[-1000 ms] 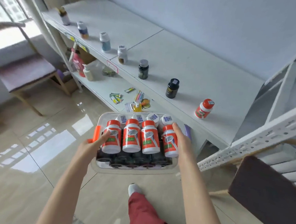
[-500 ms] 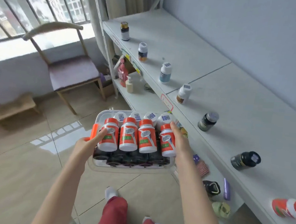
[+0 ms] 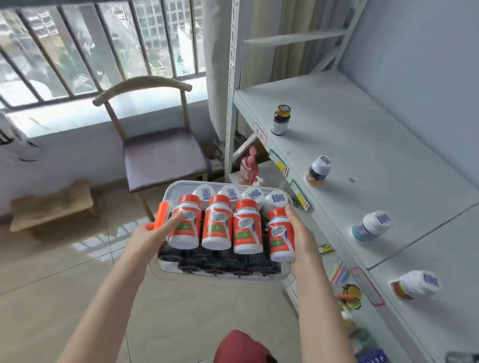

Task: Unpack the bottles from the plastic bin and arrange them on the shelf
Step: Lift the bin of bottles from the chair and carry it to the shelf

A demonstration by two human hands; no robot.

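pale shelf on the right is being stocked, a few bottles spaced on it; the plastic bin, full of red-capped bottles, is being carried beside it, its sides being gripped by the left hand and right hand; next, a resting place is likely being needed to free one hand.

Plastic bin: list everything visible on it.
The plastic bin is clear, shallow, round-cornered, with an orange latch on its left end. The left hand and right hand grip its two ends, holding it roughly level in the air beside the shelf. Inside: packed rows of white-capped, orange-capped and black bottles.
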